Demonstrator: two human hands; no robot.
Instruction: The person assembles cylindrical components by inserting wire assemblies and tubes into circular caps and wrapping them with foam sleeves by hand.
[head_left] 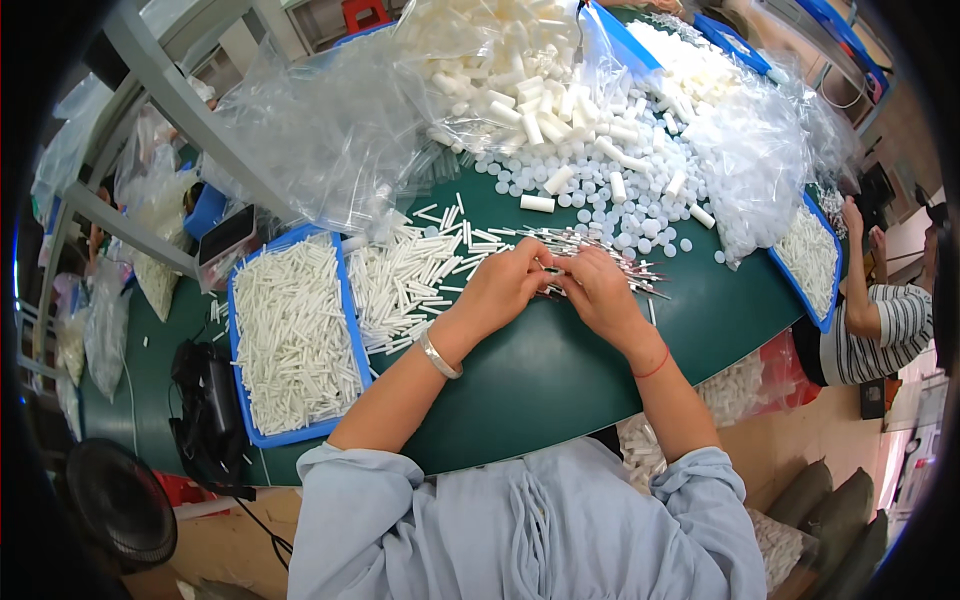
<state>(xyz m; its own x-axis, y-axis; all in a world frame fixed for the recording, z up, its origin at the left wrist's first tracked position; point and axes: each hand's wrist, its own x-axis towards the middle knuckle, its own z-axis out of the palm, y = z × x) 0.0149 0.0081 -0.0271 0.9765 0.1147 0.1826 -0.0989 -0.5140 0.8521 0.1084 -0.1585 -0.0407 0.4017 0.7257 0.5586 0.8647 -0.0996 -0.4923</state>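
Note:
Both hands meet over the middle of the green table (480,390), fingertips pinched close together. My left hand (505,285) has a silver bangle at its wrist, and its fingers are closed. Opposite it, my right hand (603,292) is closed too, with a thin red cord round the wrist. Whatever small piece they pinch is hidden by the fingers. Right behind the hands lies a heap of thin sticks (640,270) with dark reddish parts. Loose short white tubes (400,285) are spread to the left of my left hand.
A blue tray (360,340) full of white tubes stands at left. Beyond the hands are translucent round caps (645,225), thick white cylinders (537,204) and clear plastic bags (310,130). Another person (880,320) works at right beside a second blue tray (825,320). A fan (120,500) stands lower left.

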